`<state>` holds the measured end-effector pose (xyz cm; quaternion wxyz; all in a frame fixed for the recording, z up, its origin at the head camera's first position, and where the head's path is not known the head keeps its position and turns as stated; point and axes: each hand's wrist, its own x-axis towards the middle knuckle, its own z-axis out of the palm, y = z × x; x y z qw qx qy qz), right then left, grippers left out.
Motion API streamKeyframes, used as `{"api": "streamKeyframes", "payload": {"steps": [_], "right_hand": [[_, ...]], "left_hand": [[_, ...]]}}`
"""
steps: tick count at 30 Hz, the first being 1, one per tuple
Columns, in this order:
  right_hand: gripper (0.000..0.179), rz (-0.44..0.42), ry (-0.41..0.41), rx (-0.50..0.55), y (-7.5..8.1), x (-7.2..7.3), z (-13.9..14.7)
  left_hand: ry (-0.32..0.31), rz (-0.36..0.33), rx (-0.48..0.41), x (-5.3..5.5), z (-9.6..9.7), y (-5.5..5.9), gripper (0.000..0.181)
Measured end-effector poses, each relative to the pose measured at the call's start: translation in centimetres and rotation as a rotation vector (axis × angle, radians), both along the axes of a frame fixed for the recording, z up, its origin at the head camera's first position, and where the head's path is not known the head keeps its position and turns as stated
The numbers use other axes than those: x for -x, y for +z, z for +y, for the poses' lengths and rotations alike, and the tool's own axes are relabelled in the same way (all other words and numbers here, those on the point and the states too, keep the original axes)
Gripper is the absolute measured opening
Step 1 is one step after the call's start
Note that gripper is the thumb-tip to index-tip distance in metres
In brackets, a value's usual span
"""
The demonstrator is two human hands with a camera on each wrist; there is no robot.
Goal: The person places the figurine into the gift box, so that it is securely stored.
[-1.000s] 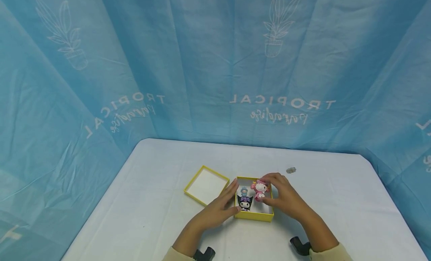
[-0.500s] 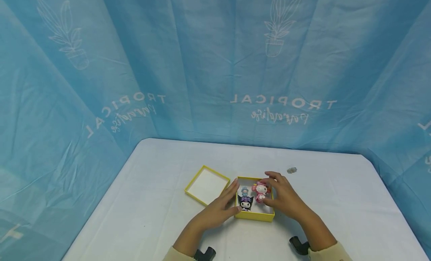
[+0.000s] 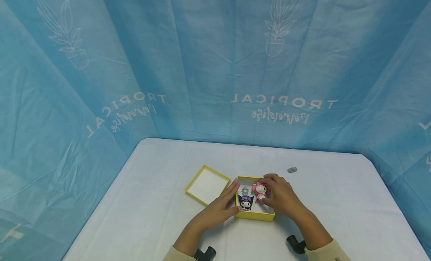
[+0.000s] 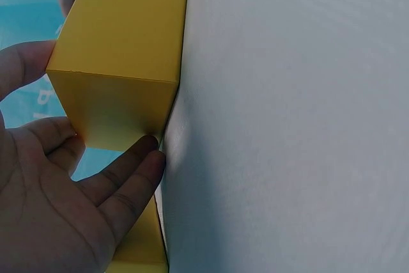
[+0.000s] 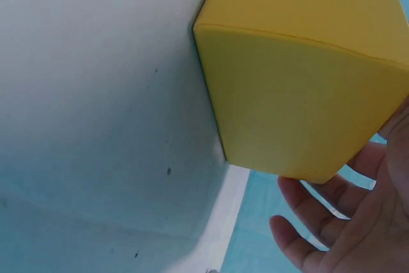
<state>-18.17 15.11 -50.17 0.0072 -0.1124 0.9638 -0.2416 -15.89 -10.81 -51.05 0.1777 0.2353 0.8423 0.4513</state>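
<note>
A shallow yellow box (image 3: 254, 216) with a white inside stands on the white table. In it are a pink-and-white figurine (image 3: 260, 193) at the right, a black-and-purple figurine (image 3: 246, 203) at the front left, and a small blue figurine (image 3: 245, 191) behind that one. My left hand (image 3: 215, 213) rests against the box's left side, fingers extended and thumb at the front corner; the left wrist view shows the fingertips touching the yellow wall (image 4: 115, 110). Reaching over the right wall, my right hand (image 3: 284, 197) pinches the pink figurine between thumb and fingers. The box wall (image 5: 294, 103) hides this grip in the right wrist view.
The yellow-edged lid (image 3: 207, 186) lies inside up, left of the box, at an angle. A small grey, translucent item (image 3: 292, 169) lies behind the right hand. Blue printed curtains (image 3: 208, 66) surround the table's back and sides.
My right fingers lifted slightly half a second ago and have come back down at the pink figurine, which shifted very slightly. The left hand has stayed in place at the box.
</note>
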Motion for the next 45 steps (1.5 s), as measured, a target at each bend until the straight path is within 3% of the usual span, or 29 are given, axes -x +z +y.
{"api": "streamKeyframes", "payload": {"steps": [15,36,45], "right_hand": [[0.065,0.147,-0.004,-0.145,0.37,-0.82,-0.86],[0.063,0.087,-0.038,-0.043,0.06,-0.86,-1.11],[0.064,0.1,-0.028,-0.032,-0.04,-0.92,-0.95]], "left_hand": [[0.006,-0.002,0.001,-0.03,-0.06,-0.17,0.079],[0.006,0.002,0.003,-0.11,-0.03,-0.11,0.079],[0.006,0.001,0.005,-0.13,0.01,0.01,0.08]]}}
